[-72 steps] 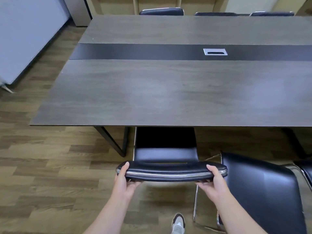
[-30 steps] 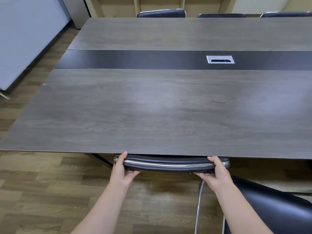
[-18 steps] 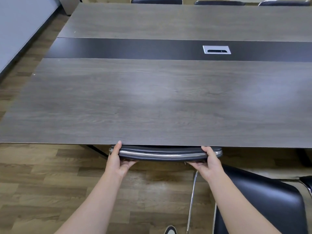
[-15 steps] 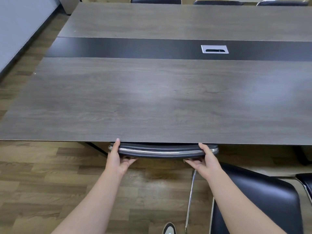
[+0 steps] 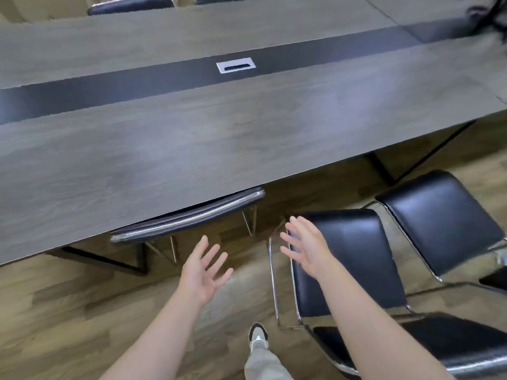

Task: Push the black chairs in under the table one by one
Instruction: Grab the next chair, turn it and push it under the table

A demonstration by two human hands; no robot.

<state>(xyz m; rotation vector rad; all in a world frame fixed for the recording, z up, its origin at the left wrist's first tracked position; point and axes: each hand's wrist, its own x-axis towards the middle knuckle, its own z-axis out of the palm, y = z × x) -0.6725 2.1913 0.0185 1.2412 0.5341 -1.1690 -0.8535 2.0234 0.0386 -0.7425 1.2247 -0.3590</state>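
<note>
Hands (image 5: pixel 258 256) now off the tucked chair (image 5: pixel 189 216), next chair (image 5: pixel 348 259) alongside.

Wood-plank floor (image 5: pixel 68 311); grey shoe (image 5: pixel 258 335), trouser leg; blurred dark object, top right (image 5: pixel 488 12).

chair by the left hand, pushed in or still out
Pushed in: only the backrest shows at the table edge, seat hidden beneath. Both hands, left hand included, are off it.

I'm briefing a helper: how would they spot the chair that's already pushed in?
Find the long grey table and follow its near edge. The pushed-in chair shows only its chrome-trimmed backrest top there; the two black chairs to its right stand clear with seats exposed.
</note>
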